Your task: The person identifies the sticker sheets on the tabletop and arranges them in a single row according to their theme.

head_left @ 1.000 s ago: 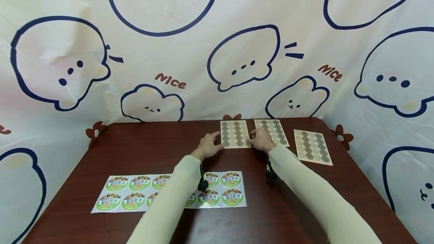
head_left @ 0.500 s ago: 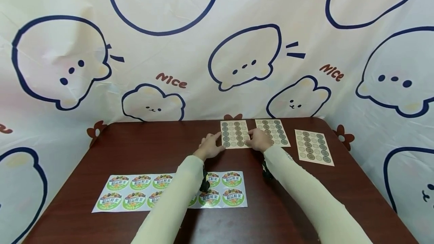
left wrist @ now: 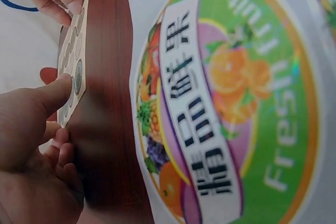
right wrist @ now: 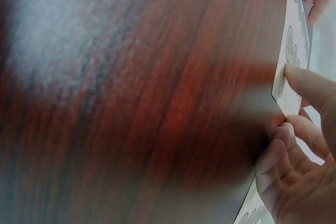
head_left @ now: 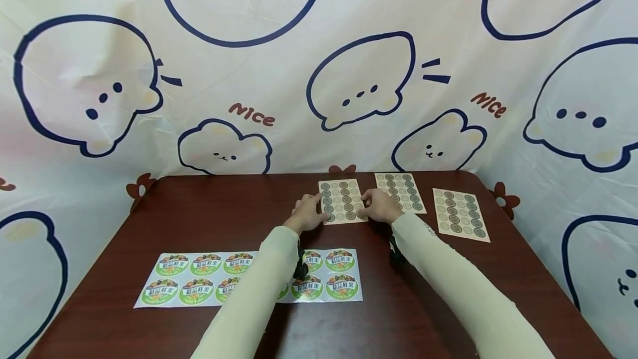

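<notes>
A beige sheet of round coin-like stickers (head_left: 342, 199) lies near the table's far edge, between both hands. My left hand (head_left: 305, 213) pinches its left edge, the thumb on top in the left wrist view. At the opposite edge my right hand (head_left: 380, 206) pinches the sheet between thumb and index finger; the right wrist view shows this edge slightly off the table. A second beige sticker sheet (head_left: 410, 193) sits just beyond the right hand, partly covered by it. Farther right is a third beige sheet (head_left: 461, 215).
A white sheet of large green fruit labels (head_left: 189, 280) lies in front, partly under my left forearm in the head view. The dark brown table (head_left: 209, 215) ends at a patterned cloth backdrop (head_left: 289, 93), which also covers the sides.
The middle sticker sheet has shifted a little toward me and left, and turned slightly, with both hands holding it. Earlier it lay closer to the back edge. The other sheets stay put.
</notes>
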Motion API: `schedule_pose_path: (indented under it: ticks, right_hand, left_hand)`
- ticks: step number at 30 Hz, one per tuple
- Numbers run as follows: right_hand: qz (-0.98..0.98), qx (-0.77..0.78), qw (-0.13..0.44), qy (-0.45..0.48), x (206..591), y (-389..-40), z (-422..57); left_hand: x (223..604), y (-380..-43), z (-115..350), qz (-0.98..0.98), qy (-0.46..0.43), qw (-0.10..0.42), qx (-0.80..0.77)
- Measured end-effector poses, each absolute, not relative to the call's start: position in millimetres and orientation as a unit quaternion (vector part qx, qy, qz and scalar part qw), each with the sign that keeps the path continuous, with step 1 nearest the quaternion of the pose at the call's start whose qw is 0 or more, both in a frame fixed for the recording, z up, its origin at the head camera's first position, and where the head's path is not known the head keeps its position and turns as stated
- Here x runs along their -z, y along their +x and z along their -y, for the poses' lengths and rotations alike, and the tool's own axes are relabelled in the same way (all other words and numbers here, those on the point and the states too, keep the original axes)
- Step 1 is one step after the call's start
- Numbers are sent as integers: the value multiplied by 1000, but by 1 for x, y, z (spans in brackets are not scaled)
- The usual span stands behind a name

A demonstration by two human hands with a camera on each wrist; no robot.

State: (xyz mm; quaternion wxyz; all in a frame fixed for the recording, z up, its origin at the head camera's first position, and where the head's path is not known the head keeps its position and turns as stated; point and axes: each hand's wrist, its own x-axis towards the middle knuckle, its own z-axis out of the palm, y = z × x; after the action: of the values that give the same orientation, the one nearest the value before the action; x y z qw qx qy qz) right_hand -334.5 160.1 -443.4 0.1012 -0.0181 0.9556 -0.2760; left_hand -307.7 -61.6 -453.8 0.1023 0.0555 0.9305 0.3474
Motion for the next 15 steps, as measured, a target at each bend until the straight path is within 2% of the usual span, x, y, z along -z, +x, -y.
schedule_pose_path:
  ticks: [10, 15]
  right_hand:
    - [-936, 329, 118, -34, 442, -335, -161]
    - [-942, 316, 107, -37, 448, -331, -160]
  left_hand:
    - [455, -309, 59, -947, 56, 92, -304]
    - [456, -305, 57, -947, 60, 89, -304]
